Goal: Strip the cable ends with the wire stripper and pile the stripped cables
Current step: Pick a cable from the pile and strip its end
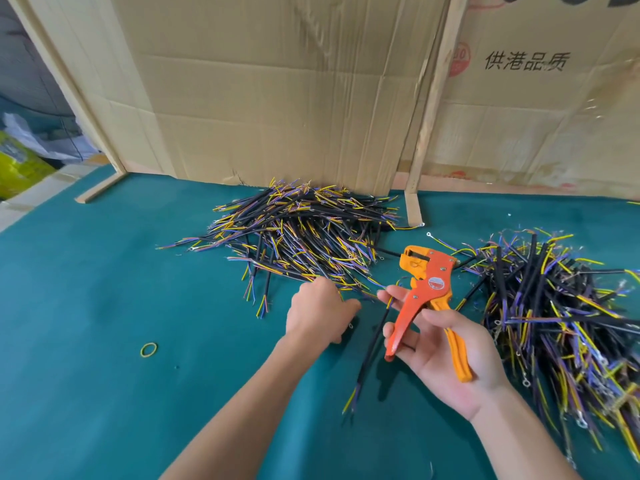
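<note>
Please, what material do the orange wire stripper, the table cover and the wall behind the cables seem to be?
Wire stripper: orange painted metal probably, smooth; yellower grips look plastic. Table cover: teal, matte, felt-like cloth. Wall: brown corrugated cardboard, creased and torn.

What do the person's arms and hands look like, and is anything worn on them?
Both forearms are bare as far as the picture shows: no sleeves are visible. The left hand and the right hand wear no gloves. No ring, watch or bracelet shows on the fingers or wrists, and I see no markings. The upper arms are outside the picture.
</note>
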Demonstrator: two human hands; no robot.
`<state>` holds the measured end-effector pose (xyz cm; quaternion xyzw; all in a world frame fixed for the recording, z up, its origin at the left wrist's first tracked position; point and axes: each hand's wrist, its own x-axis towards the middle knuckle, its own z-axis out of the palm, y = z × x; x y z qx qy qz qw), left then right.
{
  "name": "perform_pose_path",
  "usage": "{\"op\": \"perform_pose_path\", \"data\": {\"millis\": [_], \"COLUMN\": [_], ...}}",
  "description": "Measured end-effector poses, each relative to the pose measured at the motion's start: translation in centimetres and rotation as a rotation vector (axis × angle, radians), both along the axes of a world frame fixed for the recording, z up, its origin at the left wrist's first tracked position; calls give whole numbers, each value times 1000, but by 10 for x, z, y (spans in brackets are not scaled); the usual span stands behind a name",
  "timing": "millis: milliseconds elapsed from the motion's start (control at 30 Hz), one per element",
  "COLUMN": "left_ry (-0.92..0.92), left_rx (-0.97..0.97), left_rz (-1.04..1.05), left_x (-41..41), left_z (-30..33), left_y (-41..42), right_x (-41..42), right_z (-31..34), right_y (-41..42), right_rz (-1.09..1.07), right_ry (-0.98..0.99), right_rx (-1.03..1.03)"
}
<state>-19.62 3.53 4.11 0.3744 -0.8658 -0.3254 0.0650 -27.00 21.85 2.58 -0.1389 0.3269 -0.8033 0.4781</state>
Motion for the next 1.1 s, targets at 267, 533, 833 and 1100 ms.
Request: {"op": "perform_pose_path", "data": {"millis": [267, 533, 833, 1100], "left_ry": [648, 742, 1057, 1151], "left_rx": [366, 1010, 717, 577], "left_rz": [14, -556, -248, -93], "left_x": [-41, 19, 17, 0], "left_z": [38, -20, 13, 52], "left_y": [-18, 18, 29, 24], "right_x": [-3, -13, -6, 6], "right_z": [6, 7, 10, 14], "right_y": [3, 7, 4, 5], "right_rz": [17, 12, 68, 402], "right_ry": [-74, -174, -92, 46], "right_rx": [-102, -286, -152, -69]}}
